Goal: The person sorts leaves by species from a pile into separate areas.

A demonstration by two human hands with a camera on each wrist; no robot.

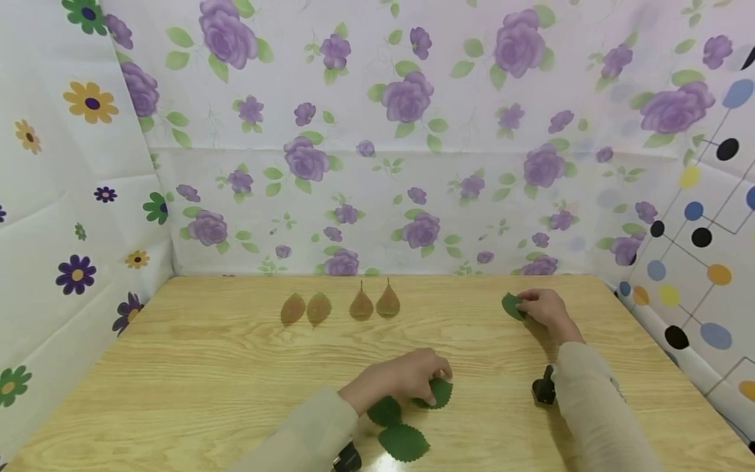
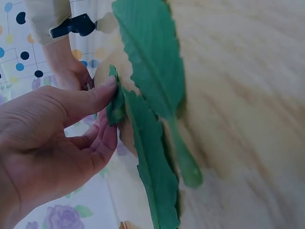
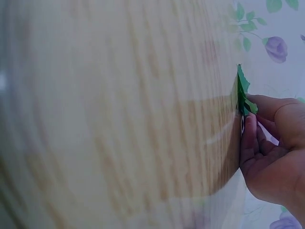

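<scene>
At the table's back right, my right hand (image 1: pixel 544 307) pinches a green toothed leaf (image 1: pixel 512 305) between thumb and fingers. The right wrist view shows that leaf (image 3: pixel 242 88) tilted up from the wood. Nearer the front middle, my left hand (image 1: pixel 415 373) pinches another green leaf (image 1: pixel 441 392) by its edge, low over the table. Two more green leaves lie just in front of it, a dark one (image 1: pixel 385 412) partly under the wrist and a broad one (image 1: pixel 404 442). In the left wrist view, a leaf with a thick stalk (image 2: pixel 155 57) lies beside the left fingers.
Toward the back of the wooden table (image 1: pixel 224 367) lie two brownish oval leaves (image 1: pixel 292 309) and two brownish pear-shaped pieces with thin stems (image 1: pixel 362 305), in a row. Flowered cloth (image 1: pixel 366 196) hangs behind the back edge, with patterned cloth on both sides.
</scene>
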